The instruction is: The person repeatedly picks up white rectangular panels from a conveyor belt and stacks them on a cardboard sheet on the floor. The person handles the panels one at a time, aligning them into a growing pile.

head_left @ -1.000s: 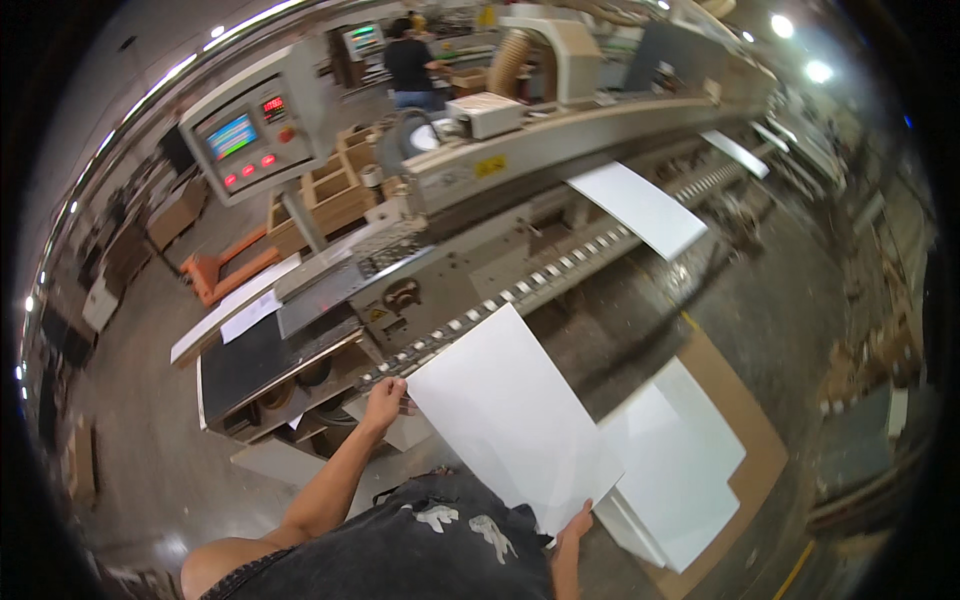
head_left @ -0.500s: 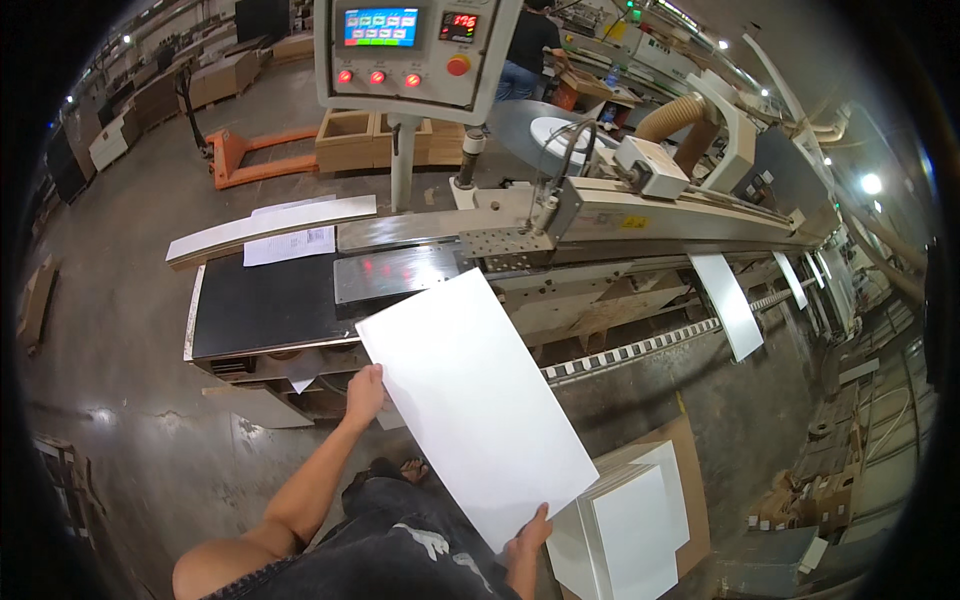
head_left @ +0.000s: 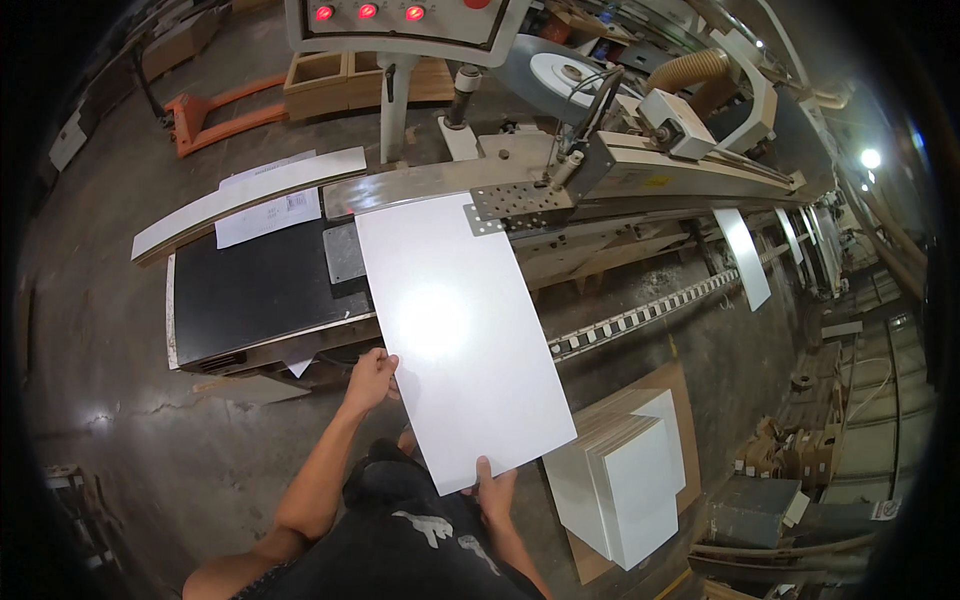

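Note:
Between my hands is a white rectangular panel. Its far end lies on the machine's metal bed, with the far right corner under a perforated metal plate. My left hand grips the panel's left edge, fingers curled against it. At the near edge, my right hand holds the panel with the thumb on top and the other fingers mostly hidden below. The near part of the panel hangs out past the bed toward me.
Right of me, a stack of white panels stands on brown cardboard on the floor. A black tabletop with paper sheets and long white strips is at left. Beyond are a control box and an orange pallet jack. More panels protrude from the machine.
The panel has moved forward and turned straighter, its far end now on the bed and under the perforated plate. Both hands moved with it, and my view has tilted downward.

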`<state>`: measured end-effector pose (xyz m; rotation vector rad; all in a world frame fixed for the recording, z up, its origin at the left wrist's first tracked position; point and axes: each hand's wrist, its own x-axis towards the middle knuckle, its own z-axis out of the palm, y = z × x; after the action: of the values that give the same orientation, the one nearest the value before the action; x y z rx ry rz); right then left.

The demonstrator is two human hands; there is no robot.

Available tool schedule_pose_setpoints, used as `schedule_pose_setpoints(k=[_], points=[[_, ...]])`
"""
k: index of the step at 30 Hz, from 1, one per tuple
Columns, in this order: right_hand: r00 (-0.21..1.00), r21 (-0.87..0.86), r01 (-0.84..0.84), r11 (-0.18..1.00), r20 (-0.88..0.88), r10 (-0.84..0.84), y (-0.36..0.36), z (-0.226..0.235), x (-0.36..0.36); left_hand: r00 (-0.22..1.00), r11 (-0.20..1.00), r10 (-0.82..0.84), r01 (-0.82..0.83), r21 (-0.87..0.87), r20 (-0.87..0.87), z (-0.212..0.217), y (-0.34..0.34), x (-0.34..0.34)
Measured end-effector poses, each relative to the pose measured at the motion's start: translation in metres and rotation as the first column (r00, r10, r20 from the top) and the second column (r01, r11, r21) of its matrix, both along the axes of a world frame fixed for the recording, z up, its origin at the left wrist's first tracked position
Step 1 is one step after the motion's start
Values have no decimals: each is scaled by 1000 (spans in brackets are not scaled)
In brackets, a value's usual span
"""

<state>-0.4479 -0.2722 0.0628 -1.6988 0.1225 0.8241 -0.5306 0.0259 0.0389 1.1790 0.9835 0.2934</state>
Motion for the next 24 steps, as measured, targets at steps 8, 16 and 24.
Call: schedule_pose_setpoints(k=[8, 16, 24], points=[[997, -146, 77, 986, 44, -71, 13, 12, 3, 998, 997, 45, -42, -69, 53, 2, 3, 9], [986, -42, 113, 993, 130, -107, -7, -7, 49, 994, 999, 8, -4, -39, 109, -6, -2, 55], [952, -40, 105, 994, 293, -88, -44, -43, 125, 994, 999, 4, 1, -42, 109, -1, -18, 129]])
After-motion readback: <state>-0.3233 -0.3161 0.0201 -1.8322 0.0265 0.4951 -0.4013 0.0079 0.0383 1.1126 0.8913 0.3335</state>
